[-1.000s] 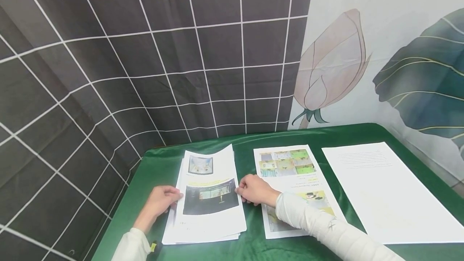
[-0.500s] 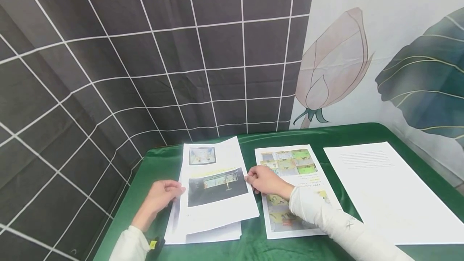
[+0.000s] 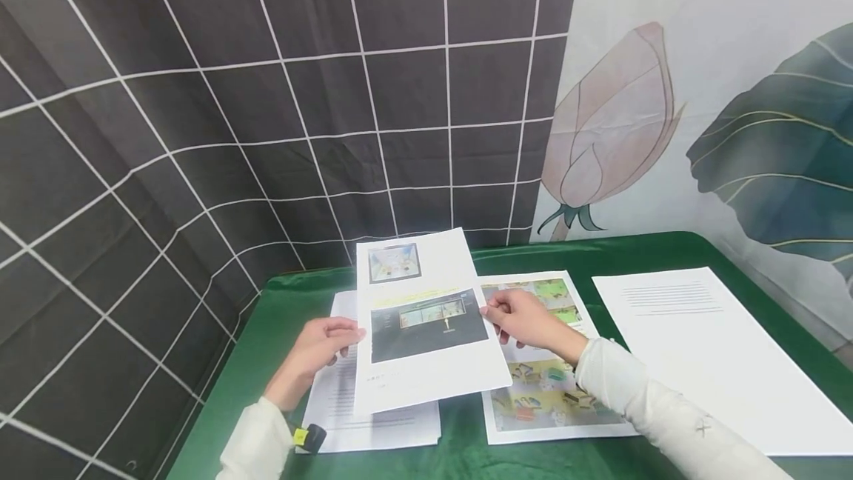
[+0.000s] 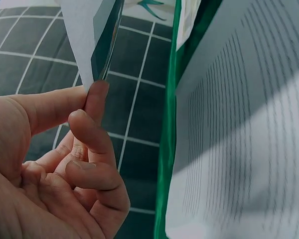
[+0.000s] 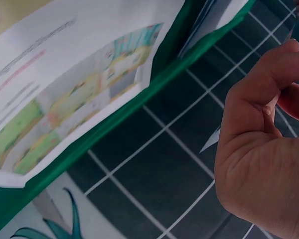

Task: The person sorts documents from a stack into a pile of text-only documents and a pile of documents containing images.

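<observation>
A: What changed on your feed?

B: Picture sheet (image 3: 433, 372) came up. A second earlier it lay on the left stack (image 3: 333, 417); by this frame I had it in the air, shifted right, over the gap and overlapping the left side of the middle page (image 3: 546, 421) in head view.

A: Grips?

B: Left grip (image 3: 320, 347) pinched the left edge, thumb against fingertip; left wrist view confirmed. Right grip (image 3: 523, 317) pinched the right edge in head view; right wrist view barely showed the contact.

A: Stack?

B: Stayed on the counter (image 3: 460, 421), a text page uncovered on top. The mostly blank sheet (image 3: 720, 369) at far right hadn't moved on the counter.

A: Meaning?

B: I judged the separation done, nothing dragged along. The sheet wasn't set down anywhere. Couldn't tell whether it was one leaf or several.
</observation>
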### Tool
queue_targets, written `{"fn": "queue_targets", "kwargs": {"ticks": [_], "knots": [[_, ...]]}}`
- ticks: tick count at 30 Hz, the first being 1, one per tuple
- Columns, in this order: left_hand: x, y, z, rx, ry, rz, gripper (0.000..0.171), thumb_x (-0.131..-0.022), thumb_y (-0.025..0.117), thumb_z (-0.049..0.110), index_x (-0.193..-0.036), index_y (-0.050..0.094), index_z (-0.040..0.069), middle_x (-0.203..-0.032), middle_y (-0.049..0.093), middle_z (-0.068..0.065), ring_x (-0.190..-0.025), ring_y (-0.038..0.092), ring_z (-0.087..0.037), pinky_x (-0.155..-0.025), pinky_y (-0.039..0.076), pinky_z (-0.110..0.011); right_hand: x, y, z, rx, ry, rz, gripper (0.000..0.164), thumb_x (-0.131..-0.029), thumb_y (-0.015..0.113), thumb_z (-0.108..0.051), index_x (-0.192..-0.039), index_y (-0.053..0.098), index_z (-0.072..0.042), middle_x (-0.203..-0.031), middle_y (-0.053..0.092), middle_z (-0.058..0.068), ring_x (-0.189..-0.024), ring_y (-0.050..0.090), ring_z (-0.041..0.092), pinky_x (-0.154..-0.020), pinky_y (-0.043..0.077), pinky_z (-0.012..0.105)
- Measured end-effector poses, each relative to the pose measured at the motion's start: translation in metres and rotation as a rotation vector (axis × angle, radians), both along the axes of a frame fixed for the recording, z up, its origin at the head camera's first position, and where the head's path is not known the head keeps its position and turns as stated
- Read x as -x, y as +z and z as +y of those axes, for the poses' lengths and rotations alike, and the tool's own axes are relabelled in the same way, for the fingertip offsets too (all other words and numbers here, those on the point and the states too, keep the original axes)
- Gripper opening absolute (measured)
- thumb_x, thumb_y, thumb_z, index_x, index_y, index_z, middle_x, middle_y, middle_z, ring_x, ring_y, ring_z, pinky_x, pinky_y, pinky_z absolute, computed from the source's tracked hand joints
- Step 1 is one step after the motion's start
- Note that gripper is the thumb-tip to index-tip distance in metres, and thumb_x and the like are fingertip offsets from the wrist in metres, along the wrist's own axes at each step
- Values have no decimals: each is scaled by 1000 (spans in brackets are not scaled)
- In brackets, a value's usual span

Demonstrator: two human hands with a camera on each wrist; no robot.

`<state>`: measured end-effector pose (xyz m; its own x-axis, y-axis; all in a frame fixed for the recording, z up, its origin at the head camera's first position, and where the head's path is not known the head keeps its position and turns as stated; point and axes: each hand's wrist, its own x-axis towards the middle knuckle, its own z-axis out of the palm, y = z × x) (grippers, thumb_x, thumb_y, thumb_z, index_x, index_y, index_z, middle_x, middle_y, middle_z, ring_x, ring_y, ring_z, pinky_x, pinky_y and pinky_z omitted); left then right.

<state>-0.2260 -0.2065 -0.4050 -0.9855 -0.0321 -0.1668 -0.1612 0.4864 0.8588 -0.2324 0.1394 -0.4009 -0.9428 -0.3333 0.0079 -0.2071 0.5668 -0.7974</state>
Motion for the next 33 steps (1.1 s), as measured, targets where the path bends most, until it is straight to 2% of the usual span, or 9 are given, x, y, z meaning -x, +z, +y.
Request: {"fn": "queue_targets", "kwargs": {"ticks": [7,11,18,27,33], "knots": [[13,-3,28,-29,-90,24,24,-80,73,19,-97,70,2,-68,63,-8,-57,49,-13,-48,33,-24,-7,3,30,-19,-39,4,22,-96,55,-22,-79,58,-8,-60,56,5,-56,59,30,-40,42,29],[18,-5,47,-52,-153,3,23,-80,73,18,-96,69,2,-70,66,-6,-55,48,-11,-47,32,-22,-15,4,49,-38,-59,0,22,-96,55,-22,-80,58,-8,-60,55,4,-55,57,26,-40,41,29],[21,-8,73,-47,-237,-2,23,-80,73,21,-95,70,3,-71,66,-12,-54,49,-11,-46,32,-22,-24,1,77,-82,-96,6,17,-95,56,-20,-83,59,-8,-60,54,2,-55,54,20,-40,41,27],[22,-12,97,-49,-296,-6,22,-80,73,20,-94,70,3,-74,68,-16,-54,49,-11,-45,30,-22,-29,0,99,-115,-118,6,16,-94,57,-21,-87,61,-7,-61,54,2,-56,54,22,-40,41,28],[21,-18,124,-17,-353,32,17,-81,72,15,-89,68,1,-72,69,-8,-53,51,-10,-52,40,-22,-35,-8,118,-155,-169,-7,18,-94,57,-21,-86,61,-6,-61,54,3,-56,54,21,-41,42,29]]}}
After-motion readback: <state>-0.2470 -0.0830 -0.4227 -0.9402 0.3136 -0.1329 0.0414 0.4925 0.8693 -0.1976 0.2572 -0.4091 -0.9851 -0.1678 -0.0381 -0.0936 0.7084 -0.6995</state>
